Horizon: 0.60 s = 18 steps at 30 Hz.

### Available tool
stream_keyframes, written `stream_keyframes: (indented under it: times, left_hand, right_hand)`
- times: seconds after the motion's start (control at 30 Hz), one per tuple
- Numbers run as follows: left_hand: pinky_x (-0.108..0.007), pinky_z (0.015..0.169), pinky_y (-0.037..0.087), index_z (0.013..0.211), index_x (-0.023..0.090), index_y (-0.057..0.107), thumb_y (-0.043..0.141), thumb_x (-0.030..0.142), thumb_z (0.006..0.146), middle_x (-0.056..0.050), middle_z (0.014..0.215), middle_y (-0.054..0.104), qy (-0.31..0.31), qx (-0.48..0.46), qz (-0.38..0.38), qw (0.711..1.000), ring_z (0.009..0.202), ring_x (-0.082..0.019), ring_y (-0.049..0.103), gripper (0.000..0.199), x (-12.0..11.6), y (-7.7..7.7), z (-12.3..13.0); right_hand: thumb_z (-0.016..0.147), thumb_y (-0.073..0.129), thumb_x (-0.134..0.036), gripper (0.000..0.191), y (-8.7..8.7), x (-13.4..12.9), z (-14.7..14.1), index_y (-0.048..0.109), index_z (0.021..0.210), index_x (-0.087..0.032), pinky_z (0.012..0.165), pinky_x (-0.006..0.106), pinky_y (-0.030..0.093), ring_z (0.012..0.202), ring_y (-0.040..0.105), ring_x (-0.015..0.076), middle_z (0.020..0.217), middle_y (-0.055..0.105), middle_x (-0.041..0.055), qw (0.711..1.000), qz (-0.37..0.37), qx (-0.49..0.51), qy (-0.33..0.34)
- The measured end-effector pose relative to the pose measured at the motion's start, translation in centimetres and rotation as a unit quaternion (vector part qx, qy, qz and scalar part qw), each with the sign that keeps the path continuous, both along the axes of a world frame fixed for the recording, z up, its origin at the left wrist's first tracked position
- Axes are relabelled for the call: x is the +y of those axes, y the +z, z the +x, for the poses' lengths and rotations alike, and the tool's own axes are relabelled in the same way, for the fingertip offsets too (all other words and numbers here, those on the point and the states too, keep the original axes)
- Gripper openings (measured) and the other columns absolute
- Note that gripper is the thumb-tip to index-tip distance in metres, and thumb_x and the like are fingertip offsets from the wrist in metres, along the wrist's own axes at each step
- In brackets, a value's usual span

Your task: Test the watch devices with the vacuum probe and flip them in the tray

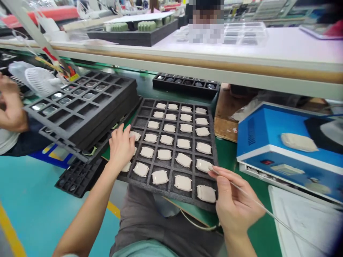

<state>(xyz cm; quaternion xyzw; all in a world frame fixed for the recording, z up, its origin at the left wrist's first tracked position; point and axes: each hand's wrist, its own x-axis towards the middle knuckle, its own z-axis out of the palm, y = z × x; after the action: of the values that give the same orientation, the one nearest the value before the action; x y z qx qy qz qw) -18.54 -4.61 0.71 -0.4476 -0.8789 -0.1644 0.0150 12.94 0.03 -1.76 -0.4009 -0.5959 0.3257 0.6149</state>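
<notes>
A black foam tray [171, 194] with a grid of compartments lies over the table's front edge. Most compartments hold a cream-coloured square piece [183, 160]; a few at the far left hold none. My left hand [122, 144] rests on the tray's left side, fingers spread over a cream piece [135, 136]. At the tray's right side, my right hand [237, 200] pinches the tip of a thin pale cable [249, 197] between thumb and fingers. The tip is beside a cream piece [203, 165] in the right column. The cable trails off to the lower right.
Stacked black trays [107, 117] with glassy pieces stand at the left, near a white fan [40, 81]. A blue machine [278, 125] is at the right. Behind are another black tray [184, 85] and a raised shelf [241, 75]. A person's arm [13, 107] shows far left.
</notes>
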Motion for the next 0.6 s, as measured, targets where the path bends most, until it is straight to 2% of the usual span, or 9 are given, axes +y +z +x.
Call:
stream_keyframes:
  times: [0.07, 0.1, 0.23, 0.3, 0.37, 0.43, 0.47, 0.53, 0.6]
  left_hand:
    - [-0.066, 0.122, 0.033, 0.159, 0.014, 0.046, 0.041, 0.031, 0.105, -0.02, 0.173, 0.033, -0.021, 0.016, -0.056, 0.998, 0.16, -0.042, 0.027, 0.057, -0.1, 0.0, 0.3]
    - [-0.066, 0.123, 0.032, 0.161, 0.014, 0.044, 0.039, 0.031, 0.106, -0.019, 0.173, 0.032, -0.03, 0.006, -0.086, 0.996, 0.162, -0.041, 0.025, 0.057, -0.1, 0.0, 0.5]
    - [-0.062, 0.123, 0.034, 0.16, 0.017, 0.046, 0.039, 0.032, 0.108, -0.017, 0.171, 0.038, -0.045, -0.014, -0.131, 0.99, 0.161, -0.037, 0.031, 0.055, -0.2, 0.0, 0.6]
    - [-0.059, 0.124, 0.035, 0.159, 0.017, 0.049, 0.046, 0.031, 0.105, -0.017, 0.169, 0.041, -0.049, -0.004, -0.13, 0.99, 0.159, -0.036, 0.035, 0.055, -0.5, 0.9, 0.6]
    - [-0.055, 0.121, 0.04, 0.155, 0.02, 0.054, 0.051, 0.032, 0.102, -0.015, 0.162, 0.053, -0.052, 0.005, -0.122, 0.991, 0.15, -0.035, 0.049, 0.054, -0.7, 3.1, 0.1]
    - [-0.05, 0.113, 0.048, 0.149, 0.027, 0.062, 0.049, 0.038, 0.103, -0.011, 0.147, 0.068, -0.04, 0.032, -0.096, 0.994, 0.133, -0.034, 0.064, 0.049, -0.5, 6.3, -1.7]
    - [-0.05, 0.108, 0.051, 0.142, 0.03, 0.068, 0.046, 0.042, 0.104, -0.008, 0.137, 0.074, -0.024, 0.059, -0.075, 0.995, 0.125, -0.034, 0.069, 0.046, -0.1, 8.1, -3.3]
    - [-0.048, 0.107, 0.05, 0.134, 0.03, 0.074, 0.047, 0.043, 0.103, -0.008, 0.131, 0.076, 0.008, 0.127, -0.047, 0.991, 0.123, -0.034, 0.069, 0.043, 1.1, 11.4, -7.6]
    - [-0.047, 0.107, 0.049, 0.126, 0.024, 0.079, 0.059, 0.039, 0.095, -0.011, 0.129, 0.077, 0.045, 0.146, -0.104, 0.983, 0.124, -0.036, 0.068, 0.04, 2.7, 13.6, -12.6]
  right_hand:
    - [0.092, 0.077, -0.022, 0.007, 0.1, -0.2, -0.2, 0.078, 0.089, -0.016, 0.068, 0.029, 0.066, 0.075, 0.08, 0.0182, 0.094, 0.081, 0.0076, 1.0, -0.011, 0.003, -0.016]
    - [0.091, 0.078, -0.023, 0.009, 0.1, -0.3, -0.2, 0.078, 0.089, -0.015, 0.069, 0.029, 0.066, 0.074, 0.08, 0.0177, 0.093, 0.081, 0.0077, 1.0, -0.017, 0.003, -0.02]
    - [0.09, 0.082, -0.031, 0.017, 0.3, -0.7, -0.4, 0.078, 0.088, -0.014, 0.071, 0.028, 0.063, 0.072, 0.078, 0.0165, 0.093, 0.081, 0.0077, 0.999, -0.045, 0.005, -0.026]
    - [0.09, 0.082, -0.035, 0.022, 0.6, -1.0, -0.5, 0.078, 0.088, -0.014, 0.072, 0.028, 0.062, 0.072, 0.077, 0.0162, 0.091, 0.08, 0.0077, 0.998, -0.059, 0.002, -0.034]
    - [0.09, 0.081, -0.04, 0.027, 0.9, -1.2, -0.6, 0.077, 0.089, -0.014, 0.072, 0.029, 0.063, 0.071, 0.077, 0.0164, 0.091, 0.08, 0.0083, 0.996, -0.073, -0.011, -0.043]
    - [0.09, 0.081, -0.043, 0.03, 1.2, -1.3, -0.7, 0.077, 0.09, -0.013, 0.071, 0.03, 0.063, 0.07, 0.077, 0.0173, 0.091, 0.08, 0.0091, 0.995, -0.082, -0.026, -0.047]
    - [0.09, 0.08, -0.045, 0.032, 1.2, -1.3, -0.7, 0.077, 0.09, -0.013, 0.071, 0.031, 0.064, 0.07, 0.077, 0.0179, 0.091, 0.08, 0.0093, 0.995, -0.082, -0.029, -0.048]
    - [0.089, 0.081, -0.046, 0.033, 1.2, -1.2, -0.7, 0.077, 0.088, -0.013, 0.07, 0.032, 0.064, 0.069, 0.078, 0.0188, 0.09, 0.08, 0.0094, 0.996, -0.075, -0.021, -0.049]
    - [0.088, 0.082, -0.046, 0.033, 1.0, -1.1, -0.7, 0.077, 0.087, -0.013, 0.068, 0.032, 0.065, 0.068, 0.078, 0.0189, 0.089, 0.08, 0.0091, 0.996, -0.07, -0.009, -0.05]
